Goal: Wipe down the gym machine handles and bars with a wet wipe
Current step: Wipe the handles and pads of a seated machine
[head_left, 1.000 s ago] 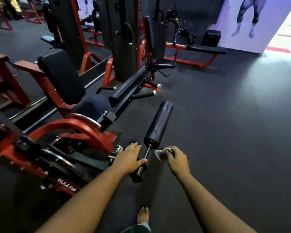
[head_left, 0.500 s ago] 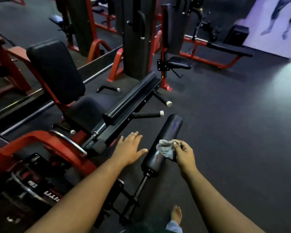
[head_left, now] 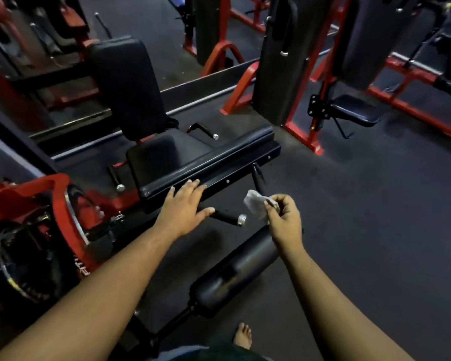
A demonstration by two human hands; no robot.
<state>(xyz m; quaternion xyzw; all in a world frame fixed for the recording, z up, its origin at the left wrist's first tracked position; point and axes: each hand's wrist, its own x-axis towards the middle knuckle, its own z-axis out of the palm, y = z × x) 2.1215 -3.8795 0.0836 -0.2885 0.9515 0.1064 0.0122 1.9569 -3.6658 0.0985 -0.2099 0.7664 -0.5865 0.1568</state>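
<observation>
Wet wipe (head_left: 255, 205), white and crumpled, pinched between thumb and fingertips of right hand (head_left: 284, 220), held in the air just right of the near handle grip (head_left: 227, 218) and above the far end of the roller pad (head_left: 235, 269); not touching either, as far as can be told. Left hand (head_left: 184, 207) spread flat, fingers straight, tips at the near edge of the long black pad (head_left: 208, 162) of the leg machine; contact or hovering not certain. Step in hand, by judgement: between surfaces, wipe being carried toward the short handles. Next move likely calls for wrapping the wipe round the near grip with its chrome cap and running along it, then the second handle (head_left: 258, 178) just beyond. Seat back (head_left: 125, 84) and red frame (head_left: 24, 194) left and farther off. Hard to make out: root of the near grip hidden behind left hand; second handle partly behind the wipe; far machines dim and blurred; wetness of wipe not visible. Bare foot (head_left: 242, 337) at near edge, cut off.
</observation>
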